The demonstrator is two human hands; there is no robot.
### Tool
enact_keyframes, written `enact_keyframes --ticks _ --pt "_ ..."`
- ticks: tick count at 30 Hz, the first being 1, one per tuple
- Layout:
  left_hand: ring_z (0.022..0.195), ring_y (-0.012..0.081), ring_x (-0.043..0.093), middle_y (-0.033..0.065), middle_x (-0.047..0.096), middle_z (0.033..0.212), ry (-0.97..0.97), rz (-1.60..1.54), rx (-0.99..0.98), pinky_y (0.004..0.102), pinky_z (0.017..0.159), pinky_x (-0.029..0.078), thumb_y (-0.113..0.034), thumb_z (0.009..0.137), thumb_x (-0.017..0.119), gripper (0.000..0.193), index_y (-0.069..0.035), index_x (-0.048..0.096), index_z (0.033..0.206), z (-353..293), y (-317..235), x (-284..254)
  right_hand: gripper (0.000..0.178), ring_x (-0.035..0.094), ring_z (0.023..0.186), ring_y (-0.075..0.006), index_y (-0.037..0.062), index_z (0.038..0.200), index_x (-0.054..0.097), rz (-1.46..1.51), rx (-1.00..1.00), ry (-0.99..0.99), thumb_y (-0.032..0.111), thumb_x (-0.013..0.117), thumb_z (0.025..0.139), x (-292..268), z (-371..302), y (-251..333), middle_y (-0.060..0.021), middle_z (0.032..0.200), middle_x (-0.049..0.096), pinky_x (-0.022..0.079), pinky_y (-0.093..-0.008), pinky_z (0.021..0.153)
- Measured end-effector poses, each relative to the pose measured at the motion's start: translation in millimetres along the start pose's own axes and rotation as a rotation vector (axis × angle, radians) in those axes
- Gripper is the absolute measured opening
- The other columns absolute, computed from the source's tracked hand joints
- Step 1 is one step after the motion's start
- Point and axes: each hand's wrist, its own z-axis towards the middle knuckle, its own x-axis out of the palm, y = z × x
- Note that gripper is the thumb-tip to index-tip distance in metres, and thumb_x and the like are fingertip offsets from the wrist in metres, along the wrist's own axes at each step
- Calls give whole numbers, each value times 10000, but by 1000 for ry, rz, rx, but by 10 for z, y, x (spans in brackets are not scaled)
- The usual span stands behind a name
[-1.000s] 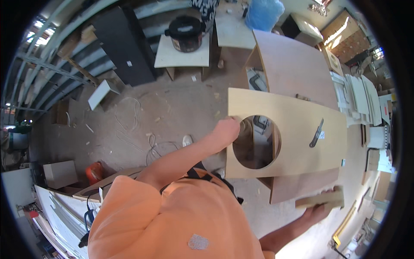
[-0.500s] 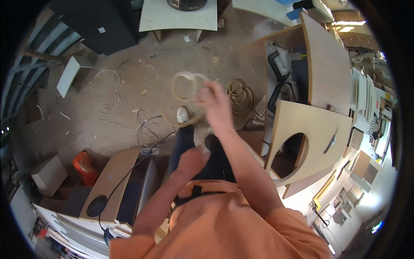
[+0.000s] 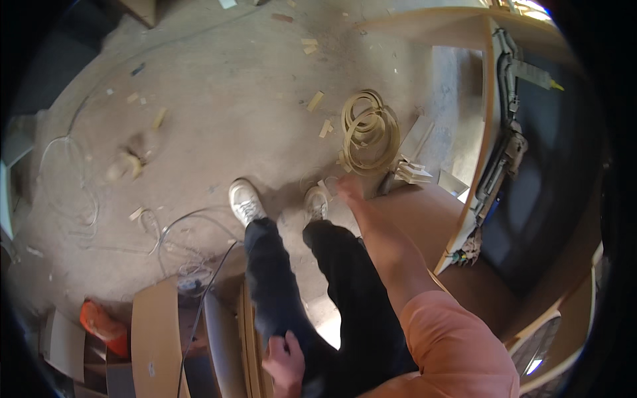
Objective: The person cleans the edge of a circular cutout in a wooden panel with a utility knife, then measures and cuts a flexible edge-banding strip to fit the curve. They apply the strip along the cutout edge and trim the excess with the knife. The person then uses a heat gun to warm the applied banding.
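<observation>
Nearest, an orange sleeve (image 3: 458, 335) covers the right shoulder and upper arm. The left hand (image 3: 285, 363) is beside the left thigh of the dark trousers (image 3: 279, 278), its fingers loosely curled; whether it holds anything, I cannot tell. To the right stands an open wooden cabinet (image 3: 490, 129). Metal clamps (image 3: 511, 142) run along its inner side, and a tube with a yellow tip (image 3: 534, 74) sticks out near the top.

At the lower left, a tan panel (image 3: 154, 338) stands beside a red-orange container (image 3: 103, 326), with a pale box (image 3: 64, 345) at the edge of the view. A black cable (image 3: 206, 290) runs down past the panel.

Farther down, the right arm stretches forward and the right hand (image 3: 347, 189) is low, just beside the right shoe (image 3: 317, 203). The hand is small and blurred, so I cannot tell if its fingers are closed on something. The left shoe (image 3: 247, 202) is flat on the floor (image 3: 232, 99).

Just beyond the right hand, a coil of tan strip (image 3: 391, 138) lies on the floor in several overlapping loops. To its right is a small stack of pale offcuts (image 3: 413, 173). Small wood scraps (image 3: 315, 101) are strewn beyond the shoes. Off to the left, a blurred tan thing (image 3: 126, 164) shows against the floor near a loop of pale cord (image 3: 45, 159).
</observation>
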Motion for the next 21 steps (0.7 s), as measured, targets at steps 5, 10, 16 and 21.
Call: enact_keyframes --ticks 5,10,16,21 --pt "435 229 424 120 562 619 -50 27 165 417 421 348 -169 950 698 314 -80 552 687 285 -213 18 292 649 1136 -426 25 1094 714 67 306 -255 197 621 877 -118 1178 -809 -255 1142 701 512 -520 972" --pt "408 234 406 82 438 536 -30 60 120 399 402 331 -135 953 692 371 -106 492 642 403 -347 -22 254 611 1128 -444 9 1107 676 180 175 -475 113 601 888 -163 1515 -907 -226 1188 675 485 -512 983" --pt "414 281 439 95 448 543 -11 121 143 399 406 353 -134 958 680 370 -99 484 646 534 -483 -47 312 569 1167 -427 -31 1140 638 340 -95 -621 189 657 920 -112 1552 -632 -234 1191 643 459 -500 1017" --pt "441 308 433 121 441 550 19 95 114 424 431 361 -109 946 671 366 -100 476 637 625 -567 -94 561 534 1227 -419 -38 1223 594 291 -105 -695 353 779 866 -225 1687 -282 -211 1229 620 432 -508 1054"
